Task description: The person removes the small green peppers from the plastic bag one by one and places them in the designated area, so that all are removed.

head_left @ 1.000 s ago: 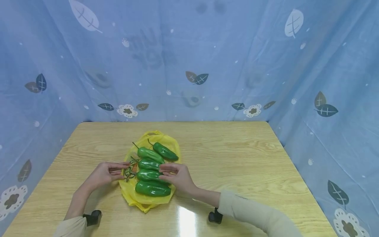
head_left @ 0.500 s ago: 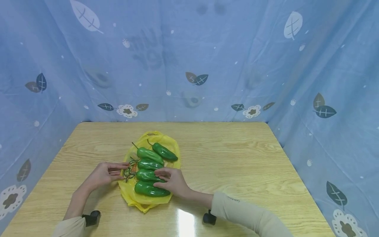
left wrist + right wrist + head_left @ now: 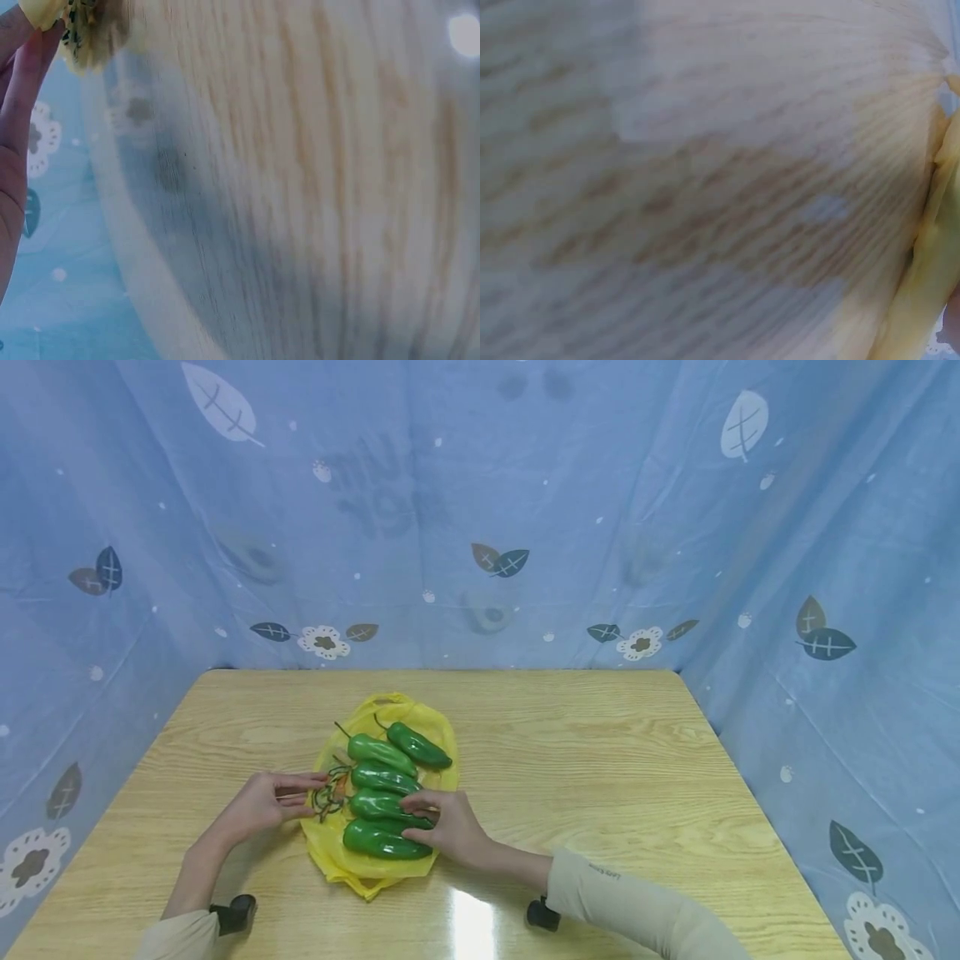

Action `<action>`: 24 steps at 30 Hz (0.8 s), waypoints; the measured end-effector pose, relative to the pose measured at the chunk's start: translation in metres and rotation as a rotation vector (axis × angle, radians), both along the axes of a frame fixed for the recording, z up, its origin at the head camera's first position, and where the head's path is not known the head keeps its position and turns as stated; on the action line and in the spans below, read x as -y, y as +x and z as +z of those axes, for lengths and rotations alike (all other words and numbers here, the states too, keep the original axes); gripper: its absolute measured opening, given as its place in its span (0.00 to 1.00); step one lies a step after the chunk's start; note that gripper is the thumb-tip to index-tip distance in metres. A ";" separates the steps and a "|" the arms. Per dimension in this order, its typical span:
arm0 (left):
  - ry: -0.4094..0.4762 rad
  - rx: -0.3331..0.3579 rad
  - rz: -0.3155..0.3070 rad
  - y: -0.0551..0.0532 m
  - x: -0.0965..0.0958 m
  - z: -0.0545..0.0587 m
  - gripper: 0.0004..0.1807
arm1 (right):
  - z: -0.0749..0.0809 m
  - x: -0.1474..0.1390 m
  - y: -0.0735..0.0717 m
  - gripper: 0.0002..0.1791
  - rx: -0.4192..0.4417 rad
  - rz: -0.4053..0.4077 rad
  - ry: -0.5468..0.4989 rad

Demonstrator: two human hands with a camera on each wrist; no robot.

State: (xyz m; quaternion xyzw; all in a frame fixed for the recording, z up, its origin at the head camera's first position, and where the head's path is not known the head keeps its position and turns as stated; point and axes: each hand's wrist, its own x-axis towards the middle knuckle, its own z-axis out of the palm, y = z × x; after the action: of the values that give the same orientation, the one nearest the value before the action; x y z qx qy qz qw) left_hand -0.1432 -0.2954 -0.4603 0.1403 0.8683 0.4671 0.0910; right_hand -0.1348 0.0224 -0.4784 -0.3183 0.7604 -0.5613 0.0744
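Several glossy green peppers (image 3: 378,777) lie in a row on a spread yellow plastic bag (image 3: 326,852). Thin dark stems (image 3: 324,802) bunch at their left ends, beside an orange patch. My left hand (image 3: 262,806) is at the bag's left edge, and yellow plastic shows between its fingertips in the left wrist view. My right hand (image 3: 453,831) has its curled fingers and thumb around the right end of the second-nearest pepper (image 3: 375,804). Its thumb overlaps the nearest pepper (image 3: 382,841). In the right wrist view, the bag's edge (image 3: 930,247) fills the right side.
The wood-grain table (image 3: 585,760) carries the bag left of its middle. A blue curtain (image 3: 562,510) with leaf prints stands behind and on both sides. Black wrist mounts (image 3: 238,914) show under both forearms.
My right hand has shifted slightly down and left from the middle pepper's tip to the second-nearest pepper. The left hand stays at the bag's edge.
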 end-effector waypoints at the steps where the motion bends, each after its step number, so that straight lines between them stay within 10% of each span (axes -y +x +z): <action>1: 0.000 0.003 -0.001 0.000 0.000 0.000 0.22 | 0.001 0.000 0.001 0.20 -0.023 0.009 0.016; 15: 0.009 0.008 -0.005 0.000 -0.002 0.001 0.22 | 0.004 0.006 0.010 0.26 -0.266 0.053 0.362; 24: 0.033 0.014 -0.001 0.002 0.000 -0.004 0.21 | -0.005 0.001 0.009 0.27 -0.233 0.014 0.384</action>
State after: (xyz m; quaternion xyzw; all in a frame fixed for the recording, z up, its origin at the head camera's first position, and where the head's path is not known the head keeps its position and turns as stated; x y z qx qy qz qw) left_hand -0.1409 -0.2951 -0.4639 0.1390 0.8597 0.4822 0.0951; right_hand -0.1262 0.0214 -0.4833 -0.3663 0.8544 -0.3652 0.0493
